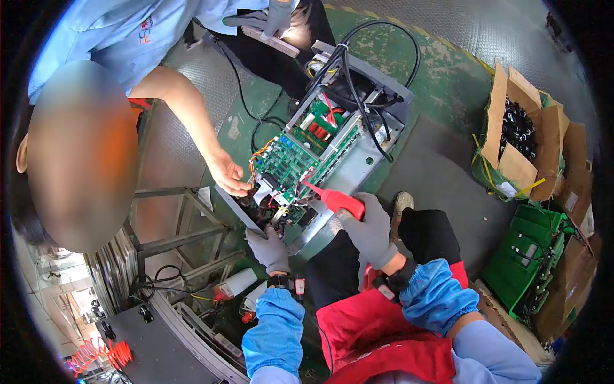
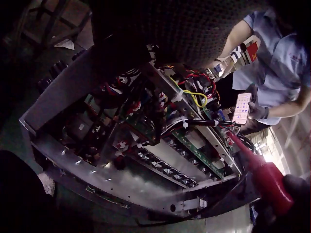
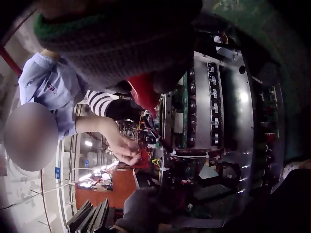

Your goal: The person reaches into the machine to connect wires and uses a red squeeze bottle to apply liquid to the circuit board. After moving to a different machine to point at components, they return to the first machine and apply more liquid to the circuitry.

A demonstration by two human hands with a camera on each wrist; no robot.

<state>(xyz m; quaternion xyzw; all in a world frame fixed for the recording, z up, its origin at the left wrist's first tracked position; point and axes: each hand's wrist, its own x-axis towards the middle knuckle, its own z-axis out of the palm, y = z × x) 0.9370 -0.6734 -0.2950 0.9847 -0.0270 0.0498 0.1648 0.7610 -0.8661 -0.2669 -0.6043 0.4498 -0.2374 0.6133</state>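
A metal chassis [image 1: 358, 173] lies before me, with green circuit boards [image 1: 288, 160] and bundled wires inside. My gloved right hand [image 1: 374, 233] grips a red squeeze bottle [image 1: 342, 203] with a long tapered nozzle. Its tip points down at the wires beside the board. In the left wrist view, the bottle [image 2: 272, 184] reaches in from the right toward the chassis. My gloved left hand [image 1: 268, 251] holds the near-left end of the chassis, its fingertips at the panel edge. Another person's bare hand [image 1: 229, 174] reaches to the wires at the board's left side.
The other person's gloved hand [image 1: 278, 18] holds a phone [image 2: 241, 108]. Black cables [image 1: 384, 25] loop over the chassis's far end. An open carton [image 1: 495, 121] of black parts and a green unit [image 1: 527, 256] stand at right. A metal frame [image 1: 173, 243] stands left.
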